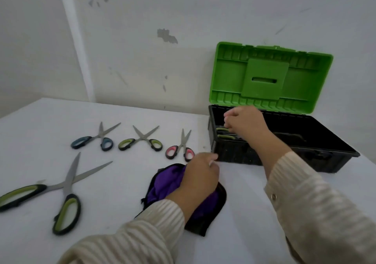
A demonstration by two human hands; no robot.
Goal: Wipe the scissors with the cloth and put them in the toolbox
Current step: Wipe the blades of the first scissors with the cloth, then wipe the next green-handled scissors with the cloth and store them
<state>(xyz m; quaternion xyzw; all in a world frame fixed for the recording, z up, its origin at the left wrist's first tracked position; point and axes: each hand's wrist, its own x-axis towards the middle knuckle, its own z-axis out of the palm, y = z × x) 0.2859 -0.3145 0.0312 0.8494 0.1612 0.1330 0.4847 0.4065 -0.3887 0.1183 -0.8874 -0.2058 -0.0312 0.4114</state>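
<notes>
My left hand [199,178] presses down on and grips a bunched purple and black cloth [162,184] on the white table. My right hand [246,125] hovers over the left end of the black toolbox [325,147], fingers loosely curled and apart. Just under its fingertips, green-handled scissors [222,129] lie inside the box, their blades hidden by the hand. Several more scissors lie open on the table: a blue-handled pair [101,136], a green-handled pair [142,138], a pink-handled pair [182,147] and a large green-handled pair [67,184].
The toolbox's green lid [230,76] stands open against the white wall. The box sits at the table's back right corner. The pink-handled pair lies close to the box's left wall and to my left hand.
</notes>
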